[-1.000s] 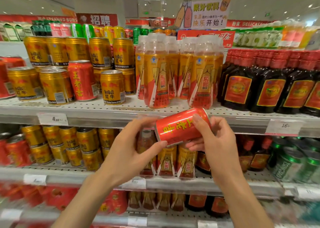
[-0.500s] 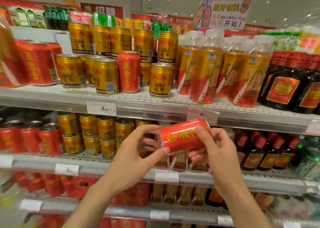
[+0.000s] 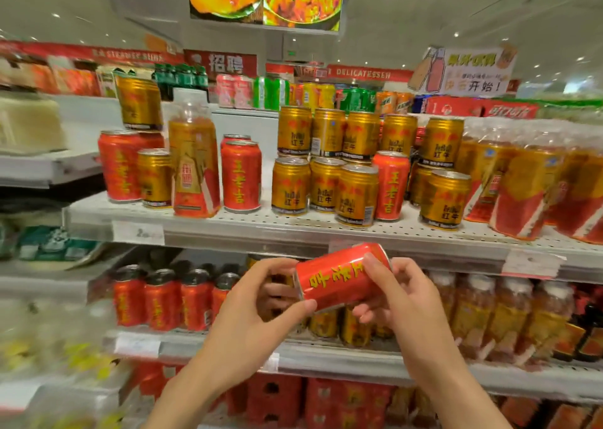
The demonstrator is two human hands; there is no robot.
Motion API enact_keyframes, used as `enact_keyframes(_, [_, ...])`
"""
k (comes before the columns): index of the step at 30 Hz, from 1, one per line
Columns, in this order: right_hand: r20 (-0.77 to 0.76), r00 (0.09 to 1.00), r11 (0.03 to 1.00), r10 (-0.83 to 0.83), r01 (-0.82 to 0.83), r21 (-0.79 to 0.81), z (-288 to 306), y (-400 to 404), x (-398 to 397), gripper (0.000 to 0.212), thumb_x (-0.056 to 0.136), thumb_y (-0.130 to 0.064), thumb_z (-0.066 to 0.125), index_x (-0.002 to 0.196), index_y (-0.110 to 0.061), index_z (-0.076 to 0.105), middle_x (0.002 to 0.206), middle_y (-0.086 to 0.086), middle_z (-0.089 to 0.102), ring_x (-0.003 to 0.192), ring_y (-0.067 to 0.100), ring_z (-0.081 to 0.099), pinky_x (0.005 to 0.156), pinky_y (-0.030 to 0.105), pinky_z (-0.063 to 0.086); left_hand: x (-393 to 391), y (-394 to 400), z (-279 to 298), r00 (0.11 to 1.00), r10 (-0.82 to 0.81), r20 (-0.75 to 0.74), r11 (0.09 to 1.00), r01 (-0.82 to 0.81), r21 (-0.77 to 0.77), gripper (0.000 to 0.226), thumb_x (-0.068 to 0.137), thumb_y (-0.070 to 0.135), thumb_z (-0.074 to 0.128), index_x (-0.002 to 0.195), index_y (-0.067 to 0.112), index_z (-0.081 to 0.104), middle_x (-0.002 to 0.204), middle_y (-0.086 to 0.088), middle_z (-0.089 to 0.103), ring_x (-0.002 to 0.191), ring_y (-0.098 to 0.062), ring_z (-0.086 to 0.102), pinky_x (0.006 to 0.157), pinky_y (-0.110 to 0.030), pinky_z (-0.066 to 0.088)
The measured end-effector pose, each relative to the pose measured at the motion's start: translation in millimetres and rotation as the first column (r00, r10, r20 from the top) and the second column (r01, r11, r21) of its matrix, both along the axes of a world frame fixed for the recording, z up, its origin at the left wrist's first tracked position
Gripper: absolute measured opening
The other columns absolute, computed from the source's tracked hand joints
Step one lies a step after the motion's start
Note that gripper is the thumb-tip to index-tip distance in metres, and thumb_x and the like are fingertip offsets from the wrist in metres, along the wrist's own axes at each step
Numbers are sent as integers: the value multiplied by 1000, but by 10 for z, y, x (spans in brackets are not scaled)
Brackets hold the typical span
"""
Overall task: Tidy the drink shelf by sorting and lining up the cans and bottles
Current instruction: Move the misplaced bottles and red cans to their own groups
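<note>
Both hands hold one red can (image 3: pixel 339 280) with yellow characters, lying on its side in front of the upper shelf's edge (image 3: pixel 293 233). My left hand (image 3: pixel 257 317) grips its left end, my right hand (image 3: pixel 408 301) wraps its right end. On the upper shelf, gold cans (image 3: pixel 326 180) stand stacked in two layers, with a red can (image 3: pixel 391 185) among them. Further left stand red cans (image 3: pixel 241 176), a gold can (image 3: pixel 155 177) and an orange bottle (image 3: pixel 194 167).
Orange bottles (image 3: pixel 522 187) crowd the upper shelf's right end. The shelf below holds red cans (image 3: pixel 163 298) at left, gold cans behind my hands, more bottles (image 3: pixel 509 317) at right. Red packs (image 3: pixel 277 399) fill the lowest shelf. Another aisle's shelf (image 3: pixel 45 164) juts in at left.
My view has swung left along the shelf; the gold cans and bottles have slid right, and red cans at the left have come into view. The red can stays in both hands.
</note>
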State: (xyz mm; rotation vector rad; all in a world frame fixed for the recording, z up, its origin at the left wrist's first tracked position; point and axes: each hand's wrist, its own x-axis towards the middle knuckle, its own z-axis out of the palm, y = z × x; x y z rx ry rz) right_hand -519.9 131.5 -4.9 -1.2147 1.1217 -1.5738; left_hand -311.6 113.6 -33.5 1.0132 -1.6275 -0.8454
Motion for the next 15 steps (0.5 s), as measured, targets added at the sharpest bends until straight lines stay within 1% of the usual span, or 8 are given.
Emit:
enact_keyframes(2, [-2,1000,1000,24,-24,-14,47,-106,160,45,88,-34,71,100,1,44,63,9,68,52,26,63,47,28,54,163,-69,32,1000,30,1,999,-30,-14,44,82,22,83,117,38,63,108,10,73,93,-13,74,80,-35,61])
enact_keyframes(4, [-4,999,999,42,-42,-30,89,-222,280,41,86,-36,72,98,-7,46,67,11,68,52,26,63,47,28,54,283,-135,82,999,52,10,998,-51,-22,43,81,26,83,116,41,62,108,10,73,94,-13,74,81,-36,61])
enact_keyframes(5, [-1,999,998,53,-53,-39,112,-278,333,41,86,-36,72,99,-7,46,69,11,68,52,26,63,46,27,53,334,-164,111,998,56,9,998,-56,-24,44,81,28,83,117,42,62,109,12,73,95,-12,73,83,-36,61])
enact_keyframes(7, [-1,998,996,69,-68,-58,164,-389,431,47,87,-35,72,103,1,46,71,11,69,52,24,63,46,27,54,433,-217,178,998,55,19,998,-55,-33,44,82,31,81,120,41,60,115,16,71,102,-10,71,89,-36,59])
enact_keyframes(10, [-20,995,992,99,-100,-77,230,-557,566,53,88,-37,71,110,4,46,82,24,68,53,24,65,48,26,55,579,-315,269,995,92,49,994,-89,-66,45,83,35,81,121,43,59,120,16,70,106,-10,70,93,-38,57])
enact_keyframes(11, [-26,993,990,113,-115,-83,252,-611,615,53,87,-38,71,111,3,46,84,24,69,54,24,65,48,26,56,628,-338,294,993,111,48,991,-107,-77,46,82,36,81,121,44,59,119,17,70,106,-9,70,93,-36,57])
enact_keyframes(13, [-54,991,987,123,-128,-95,300,-709,720,54,86,-40,72,110,1,47,78,15,71,54,25,66,49,27,56,736,-386,324,990,133,37,987,-129,-96,46,80,36,81,119,45,58,119,19,69,106,-8,70,91,-32,56])
enact_keyframes(15, [-79,989,987,122,-130,-97,336,-779,841,53,85,-41,72,109,0,48,77,12,72,54,26,67,49,27,56,850,-435,324,988,148,46,984,-143,-106,46,80,35,81,118,45,58,119,19,69,105,-8,70,90,-30,55])
